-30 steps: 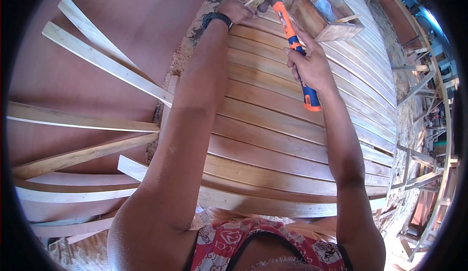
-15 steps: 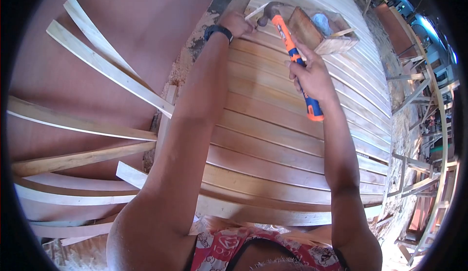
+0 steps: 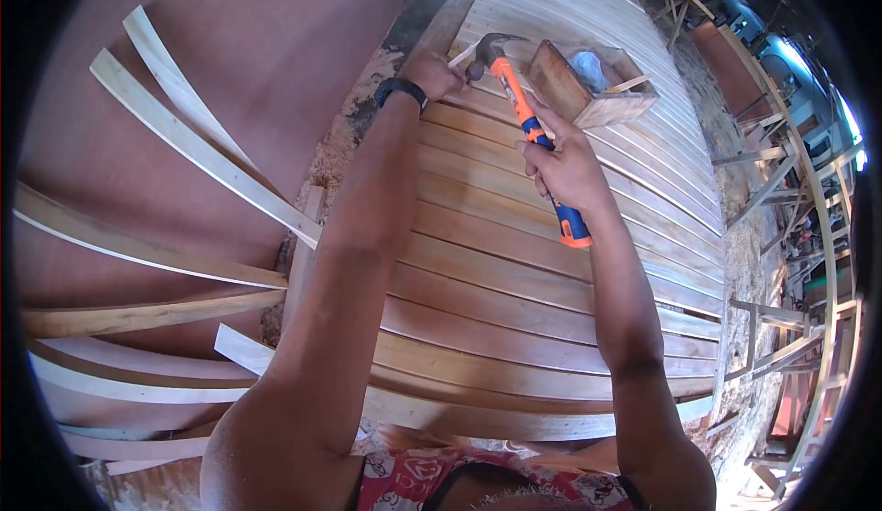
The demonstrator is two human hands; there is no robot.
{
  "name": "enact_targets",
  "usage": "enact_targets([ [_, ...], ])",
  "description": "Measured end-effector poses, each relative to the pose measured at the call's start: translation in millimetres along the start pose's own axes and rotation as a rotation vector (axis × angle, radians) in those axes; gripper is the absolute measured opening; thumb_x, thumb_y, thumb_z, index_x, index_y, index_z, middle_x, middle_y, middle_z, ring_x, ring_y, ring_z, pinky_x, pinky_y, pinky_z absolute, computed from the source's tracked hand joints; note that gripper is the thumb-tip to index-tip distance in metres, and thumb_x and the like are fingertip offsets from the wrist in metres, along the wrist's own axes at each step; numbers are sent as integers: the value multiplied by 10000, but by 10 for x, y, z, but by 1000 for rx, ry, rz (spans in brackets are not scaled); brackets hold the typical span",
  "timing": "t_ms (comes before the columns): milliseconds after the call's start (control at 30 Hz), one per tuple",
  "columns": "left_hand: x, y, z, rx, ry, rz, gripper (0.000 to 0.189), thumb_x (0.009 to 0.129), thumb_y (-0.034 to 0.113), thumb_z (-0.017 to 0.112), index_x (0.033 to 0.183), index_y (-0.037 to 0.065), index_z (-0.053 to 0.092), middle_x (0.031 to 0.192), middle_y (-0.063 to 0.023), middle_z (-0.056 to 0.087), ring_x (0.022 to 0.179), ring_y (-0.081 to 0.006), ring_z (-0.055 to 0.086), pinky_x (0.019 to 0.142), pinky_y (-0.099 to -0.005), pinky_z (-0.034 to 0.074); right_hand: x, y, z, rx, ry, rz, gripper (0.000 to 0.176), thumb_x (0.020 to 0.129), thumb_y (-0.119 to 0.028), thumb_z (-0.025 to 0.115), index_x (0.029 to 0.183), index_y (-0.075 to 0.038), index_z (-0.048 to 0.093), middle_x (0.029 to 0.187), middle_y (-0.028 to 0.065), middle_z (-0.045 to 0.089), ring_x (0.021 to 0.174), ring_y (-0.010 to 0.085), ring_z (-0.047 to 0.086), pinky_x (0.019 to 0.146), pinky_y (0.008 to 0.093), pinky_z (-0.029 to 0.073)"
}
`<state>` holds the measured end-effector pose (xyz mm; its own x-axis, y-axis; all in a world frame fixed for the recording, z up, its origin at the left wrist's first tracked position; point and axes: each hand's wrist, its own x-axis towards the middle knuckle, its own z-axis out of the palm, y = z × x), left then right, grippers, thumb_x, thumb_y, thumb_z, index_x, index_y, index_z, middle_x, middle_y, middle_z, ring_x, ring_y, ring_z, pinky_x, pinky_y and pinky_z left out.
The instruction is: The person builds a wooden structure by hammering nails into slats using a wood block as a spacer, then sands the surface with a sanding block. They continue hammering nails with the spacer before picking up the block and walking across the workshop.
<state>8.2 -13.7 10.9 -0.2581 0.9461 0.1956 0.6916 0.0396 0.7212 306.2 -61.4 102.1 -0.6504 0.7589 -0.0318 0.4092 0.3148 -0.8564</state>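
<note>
**Hammer [image 3: 521,107] Poised Just Beside the Left Hand [image 3: 434,75]**

At far left, loose wooden strips [image 3: 188,157] fan out over a reddish-brown surface [image 3: 239,61], perhaps laid there to be within reach. The left hand, wearing a dark watch [image 3: 401,93], rests at the edge of the slats [image 3: 505,254], probably to steady something; its fingers look bunched together, but I cannot tell whether they pinch anything. A pale stick [image 3: 462,54] lies by them.

The hammer's head sits just beyond those fingertips (touching or not, I cannot tell), its handle slanting down rightward. The right hand [image 3: 571,171] has its fingers clamped around the handle's middle, a grip likely chosen for control over force. Further right, a wooden box [image 3: 629,109] holding a bluish bag [image 3: 589,70] stands on the slats, seemingly for easy access.

As for writing, the red shirt [image 3: 413,474] carries pale printed lettering, too folded to read surely; markings on the hammer's orange section are too small.
</note>
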Motion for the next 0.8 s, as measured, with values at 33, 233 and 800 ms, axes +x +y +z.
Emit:
enact_targets([
  [33, 22, -28, -1, 13, 0, 11, 270, 728, 288, 821, 894, 78, 783, 913, -133, 744, 865, -268, 690, 808, -364, 508, 10, -5, 4, 23, -2, -1, 678, 885, -108, 620, 1524, -182, 408, 637, 18, 539, 482, 96, 491, 475, 302, 434],
  [233, 56, -68, 10, -9, -26, -32, 316, 720, 321, 828, 951, 109, 785, 938, -111, 750, 919, -256, 687, 843, -367, 496, 19, -17, -37, -20, -16, -9, 675, 882, -113, 629, 1519, -166, 414, 647, 30, 547, 479, 101, 500, 472, 295, 439],
  [800, -56, 174, -400, 363, -47, -479, 728, 641, 373, 898, 1248, 44, 667, 1330, -182, 618, 1249, -299, 583, 1060, -363, 458, 55, -53, 93, 46, 201, -124, 644, 904, -109, 640, 1508, -165, 424, 675, 25, 569, 496, 92, 513, 472, 277, 444],
])
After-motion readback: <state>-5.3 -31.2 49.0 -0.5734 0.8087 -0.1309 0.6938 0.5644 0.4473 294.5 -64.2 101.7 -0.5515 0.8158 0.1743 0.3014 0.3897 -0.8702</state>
